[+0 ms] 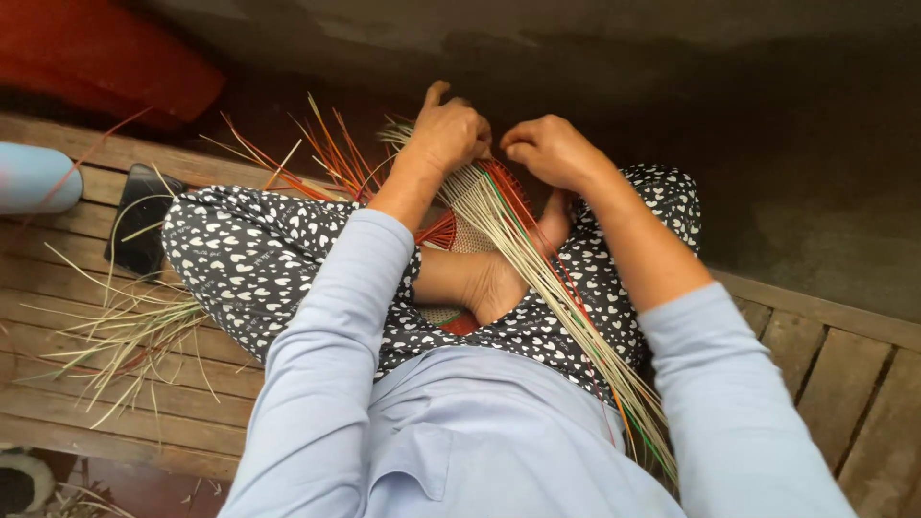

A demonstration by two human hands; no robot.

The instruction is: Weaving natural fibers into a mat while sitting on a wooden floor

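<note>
**Both hands close on pale strips at the rim of a woven piece**

Head camera: seated cross-legged on a slatted wooden platform (844, 374), a person works a round woven mat of pale and red strips (470, 235) resting over the feet. The left hand (449, 132) holds its grip shut on the fan of long pale straw-coloured strips (537, 278); the right hand (549, 149) pinches strips beside it. Judged from this, even tension and strips kept flat, uncrossed, matter most. Loose strips (125, 331) lie at the left beside a black phone (142, 221).
</note>
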